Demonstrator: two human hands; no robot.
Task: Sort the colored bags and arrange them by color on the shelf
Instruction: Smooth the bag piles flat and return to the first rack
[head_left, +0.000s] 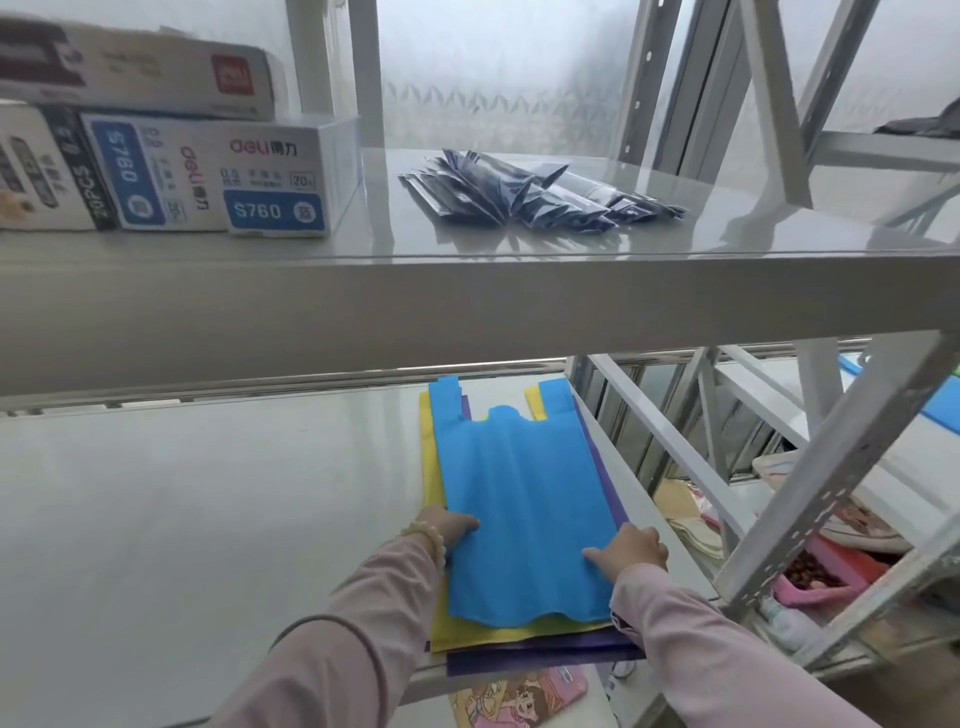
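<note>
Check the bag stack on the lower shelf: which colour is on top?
The blue bag. It lies over the yellow bag and purple bag, which show only at the edges. Both hands, left and right, rest on it.

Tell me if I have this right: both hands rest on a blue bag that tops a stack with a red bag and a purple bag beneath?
Not quite. In the head view the bag under the blue bag is a yellow bag, not red. Both the left hand and right hand rest on it, purple bag lowest.

We see a blue bag (519, 499) lying flat atop a yellow bag (470, 631) and a purple bag (545, 656), stacked lower centre of the frame on the lower shelf (208, 519), handles pointing away.
</note>
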